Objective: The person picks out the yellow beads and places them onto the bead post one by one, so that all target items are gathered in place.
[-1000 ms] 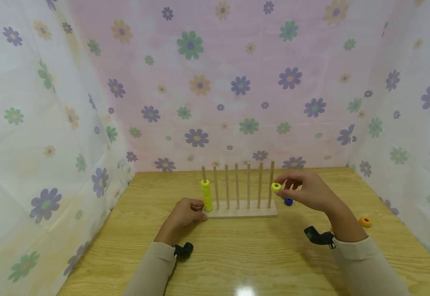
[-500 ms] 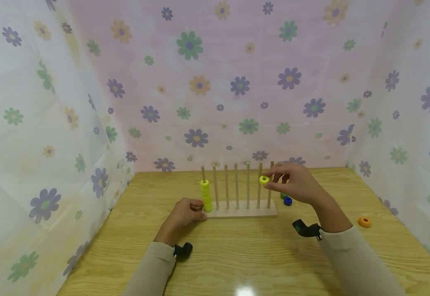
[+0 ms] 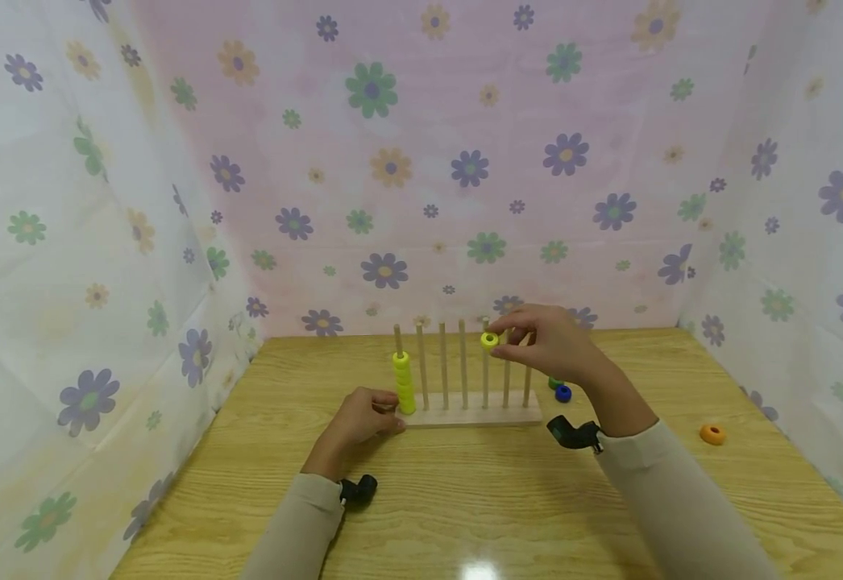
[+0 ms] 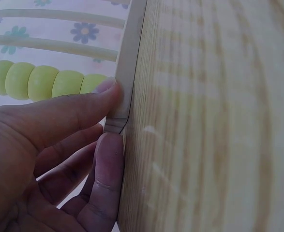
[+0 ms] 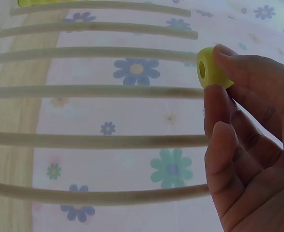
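Observation:
A wooden peg rack with several upright dowels stands on the table. On its leftmost dowel sits a stack of yellow beads, also seen in the left wrist view as a row of rounded beads. My left hand grips the left end of the rack's base, thumb on one face and a finger at the end. Between right thumb and fingertips I pinch a single yellow bead. That right hand is raised near the dowel tops, partly hiding the right-hand dowels. The right wrist view shows the bead's hole facing the dowels.
Right of the rack lie a blue bead and a green bead, close together. An orange bead lies farther right on the wooden table. Flowered cloth surrounds the back and sides.
The right hand has carried the yellow bead leftward and up, from beside the rightmost dowel to near the top of a dowel farther left. The left hand and rack stay in place.

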Demonstrator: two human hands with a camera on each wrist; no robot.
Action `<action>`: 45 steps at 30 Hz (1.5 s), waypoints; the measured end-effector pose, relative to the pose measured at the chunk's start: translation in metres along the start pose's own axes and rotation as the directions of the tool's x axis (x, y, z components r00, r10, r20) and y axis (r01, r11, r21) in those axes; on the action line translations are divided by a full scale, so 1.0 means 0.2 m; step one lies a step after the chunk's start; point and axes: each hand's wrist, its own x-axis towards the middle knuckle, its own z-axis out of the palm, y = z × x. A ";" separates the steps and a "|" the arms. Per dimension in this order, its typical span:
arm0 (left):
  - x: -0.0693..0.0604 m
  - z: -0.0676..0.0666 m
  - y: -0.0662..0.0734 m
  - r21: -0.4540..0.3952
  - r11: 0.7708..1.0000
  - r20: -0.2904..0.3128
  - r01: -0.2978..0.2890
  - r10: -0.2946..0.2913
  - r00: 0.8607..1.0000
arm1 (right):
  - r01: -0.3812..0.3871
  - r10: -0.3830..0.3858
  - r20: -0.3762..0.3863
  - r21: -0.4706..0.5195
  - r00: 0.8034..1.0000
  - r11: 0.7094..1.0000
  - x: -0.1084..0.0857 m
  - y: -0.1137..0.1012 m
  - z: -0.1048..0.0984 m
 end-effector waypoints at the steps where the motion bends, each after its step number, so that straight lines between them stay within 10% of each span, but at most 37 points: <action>1: 0.00 0.00 0.00 -0.002 1.000 0.002 -0.002 0.002 1.000 | -0.002 0.002 0.004 0.009 1.000 1.000 0.01 -0.01 0.00; 45: -0.01 0.00 0.01 -0.004 1.000 -0.007 -0.002 0.002 1.000 | -0.062 0.060 0.026 0.096 0.998 0.993 0.28 -0.22 0.12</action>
